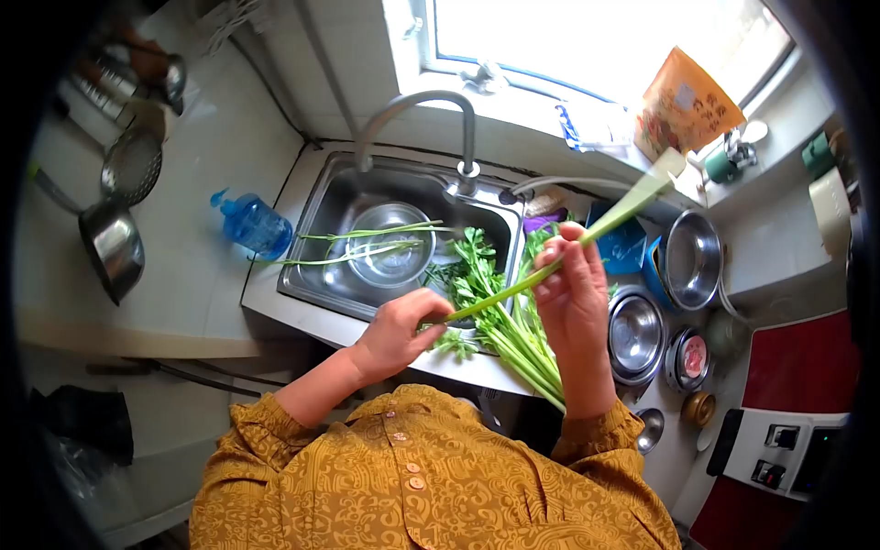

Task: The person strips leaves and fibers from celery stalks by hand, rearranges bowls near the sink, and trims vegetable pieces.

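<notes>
You're pinching one green stalk (pixel 509 291) aslant above the sink's (pixel 312 296) near edge, left hand (pixel 399 332) at its narrow end, right hand (pixel 573 275) farther up, leafy bunch (pixel 522 353) lying below, any next move calling for a light grip

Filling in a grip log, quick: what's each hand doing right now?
Left hand: closed on a green stalk.
Right hand: closed, pinching the same stalk.

Blue pump bottle (pixel 258 226) is standing on the pale surface (pixel 197 298), left side. Slotted skimmer (pixel 133 167) and steel ladle (pixel 114 247) are hanging, far left. Orange packet (pixel 683 110) is standing on the windowsill (pixel 524 90). Nested metal bowls (pixel 634 335) are resting at right.
</notes>
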`<act>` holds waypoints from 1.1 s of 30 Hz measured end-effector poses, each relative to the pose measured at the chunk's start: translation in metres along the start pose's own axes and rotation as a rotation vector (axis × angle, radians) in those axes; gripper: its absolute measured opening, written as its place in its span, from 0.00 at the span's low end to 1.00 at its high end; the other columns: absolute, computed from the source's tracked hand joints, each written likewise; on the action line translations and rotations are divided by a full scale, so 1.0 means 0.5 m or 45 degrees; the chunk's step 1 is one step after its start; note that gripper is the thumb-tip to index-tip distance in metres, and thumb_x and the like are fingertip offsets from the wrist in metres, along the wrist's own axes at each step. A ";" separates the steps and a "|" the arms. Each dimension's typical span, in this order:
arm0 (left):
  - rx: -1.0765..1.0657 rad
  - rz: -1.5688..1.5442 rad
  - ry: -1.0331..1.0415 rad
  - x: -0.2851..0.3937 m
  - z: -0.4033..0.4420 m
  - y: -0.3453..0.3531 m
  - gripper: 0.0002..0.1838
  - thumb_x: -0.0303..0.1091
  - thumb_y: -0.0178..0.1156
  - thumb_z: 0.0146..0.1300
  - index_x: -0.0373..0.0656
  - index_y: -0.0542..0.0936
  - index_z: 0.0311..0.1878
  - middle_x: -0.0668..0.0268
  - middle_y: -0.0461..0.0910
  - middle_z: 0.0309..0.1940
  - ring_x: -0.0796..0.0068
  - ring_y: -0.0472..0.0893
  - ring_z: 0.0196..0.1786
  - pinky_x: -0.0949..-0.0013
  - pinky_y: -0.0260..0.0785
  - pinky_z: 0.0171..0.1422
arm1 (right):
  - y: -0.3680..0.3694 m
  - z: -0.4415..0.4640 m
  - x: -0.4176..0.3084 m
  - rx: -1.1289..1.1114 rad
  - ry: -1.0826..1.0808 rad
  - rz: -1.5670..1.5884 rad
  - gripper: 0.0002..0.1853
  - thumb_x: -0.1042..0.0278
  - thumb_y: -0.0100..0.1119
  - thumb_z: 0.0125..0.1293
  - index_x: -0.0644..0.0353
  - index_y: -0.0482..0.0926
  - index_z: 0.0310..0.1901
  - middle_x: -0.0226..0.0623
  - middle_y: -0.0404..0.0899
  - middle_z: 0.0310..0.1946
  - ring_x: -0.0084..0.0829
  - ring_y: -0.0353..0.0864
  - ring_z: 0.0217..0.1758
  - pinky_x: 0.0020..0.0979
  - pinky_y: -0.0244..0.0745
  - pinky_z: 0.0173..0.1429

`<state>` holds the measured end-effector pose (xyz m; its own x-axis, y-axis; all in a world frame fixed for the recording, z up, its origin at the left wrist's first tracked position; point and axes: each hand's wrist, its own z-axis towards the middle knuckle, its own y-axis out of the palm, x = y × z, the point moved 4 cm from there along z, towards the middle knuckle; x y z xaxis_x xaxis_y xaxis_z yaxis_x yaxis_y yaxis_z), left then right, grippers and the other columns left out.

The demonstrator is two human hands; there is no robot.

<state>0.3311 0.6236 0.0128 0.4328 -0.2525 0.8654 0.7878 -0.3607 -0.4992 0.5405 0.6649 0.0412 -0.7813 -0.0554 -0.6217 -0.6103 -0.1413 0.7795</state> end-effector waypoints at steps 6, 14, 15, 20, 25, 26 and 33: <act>0.464 0.510 0.222 -0.057 -0.153 -0.097 0.13 0.21 0.62 0.54 0.42 0.80 0.44 0.63 0.81 0.35 0.61 0.81 0.38 0.63 0.75 0.42 | 0.094 -0.015 0.095 0.064 -0.038 -0.243 0.07 0.67 0.50 0.76 0.58 0.74 0.50 0.33 0.77 0.39 0.18 0.75 0.33 0.24 0.77 0.40; 0.555 0.740 0.230 -0.122 -0.290 -0.173 0.10 0.24 0.62 0.52 0.42 0.81 0.39 0.68 0.75 0.30 0.68 0.78 0.35 0.67 0.75 0.37 | 0.228 -0.050 0.230 0.063 -0.016 -0.512 0.08 0.68 0.52 0.75 0.60 0.74 0.50 0.34 0.77 0.38 0.19 0.78 0.31 0.25 0.79 0.39; 0.575 0.733 0.229 -0.132 -0.300 -0.181 0.10 0.24 0.62 0.52 0.42 0.81 0.39 0.68 0.75 0.30 0.68 0.78 0.35 0.67 0.75 0.37 | 0.241 -0.057 0.245 0.022 -0.031 -0.570 0.08 0.69 0.51 0.75 0.61 0.74 0.50 0.35 0.77 0.39 0.19 0.78 0.31 0.25 0.79 0.39; 0.514 0.561 0.126 -0.165 -0.347 -0.218 0.13 0.22 0.61 0.52 0.43 0.81 0.43 0.64 0.74 0.30 0.61 0.79 0.33 0.62 0.75 0.38 | 0.312 -0.071 0.282 -0.118 -0.134 -0.785 0.09 0.68 0.50 0.76 0.62 0.74 0.50 0.37 0.78 0.40 0.20 0.79 0.32 0.25 0.79 0.39; 0.597 0.258 0.022 -0.200 -0.376 -0.272 0.08 0.23 0.56 0.61 0.38 0.82 0.42 0.62 0.71 0.27 0.66 0.75 0.28 0.66 0.70 0.35 | 0.337 -0.069 0.304 -0.132 -0.143 -0.764 0.14 0.61 0.42 0.79 0.63 0.73 0.48 0.41 0.79 0.40 0.24 0.79 0.32 0.26 0.79 0.40; 0.635 0.011 -0.024 -0.207 -0.379 -0.284 0.08 0.24 0.54 0.64 0.37 0.81 0.41 0.62 0.70 0.27 0.68 0.73 0.27 0.68 0.68 0.34 | 0.348 -0.072 0.311 -0.152 -0.130 -0.640 0.15 0.59 0.40 0.79 0.62 0.73 0.46 0.43 0.80 0.39 0.26 0.79 0.32 0.26 0.79 0.39; 0.873 -0.240 -0.006 -0.232 -0.390 -0.315 0.10 0.23 0.49 0.65 0.34 0.80 0.39 0.64 0.73 0.26 0.79 0.70 0.23 0.71 0.65 0.30 | 0.443 -0.126 0.345 -0.459 -0.208 -0.664 0.18 0.54 0.37 0.80 0.61 0.70 0.41 0.46 0.80 0.35 0.28 0.77 0.31 0.29 0.74 0.38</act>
<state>0.0713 0.5348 -0.0172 0.2630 -0.2370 0.9352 0.9470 0.2489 -0.2032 0.2790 0.5620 0.1018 -0.4220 0.2572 -0.8694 -0.8546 -0.4330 0.2867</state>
